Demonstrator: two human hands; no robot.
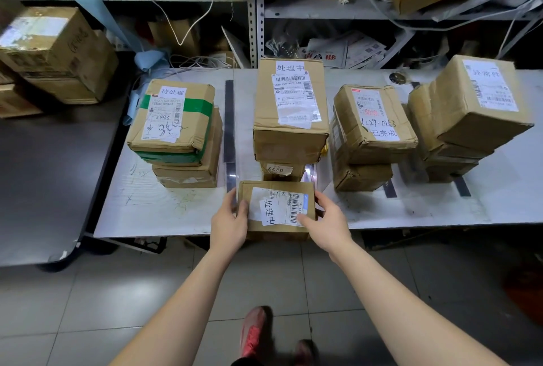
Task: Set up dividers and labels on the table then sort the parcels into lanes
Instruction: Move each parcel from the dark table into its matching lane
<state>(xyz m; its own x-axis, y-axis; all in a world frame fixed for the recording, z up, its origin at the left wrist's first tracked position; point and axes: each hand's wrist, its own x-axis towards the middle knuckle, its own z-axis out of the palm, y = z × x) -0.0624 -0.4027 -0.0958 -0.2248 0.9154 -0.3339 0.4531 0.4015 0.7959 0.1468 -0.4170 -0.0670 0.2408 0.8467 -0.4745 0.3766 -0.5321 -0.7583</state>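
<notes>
"待处理" on green-taped parcel (173, 117); "处理中" on tall parcel (291, 101) and held parcel (276, 206); "已完成" on right parcel (371, 123).

Both forearms are bare, with no sleeves, watch or rings showing on the left hand (227, 226) or the right hand (327, 223). Below, the person wears red shoes (253, 332), one sharper than the other, which is blurred and partly cut off.
</notes>
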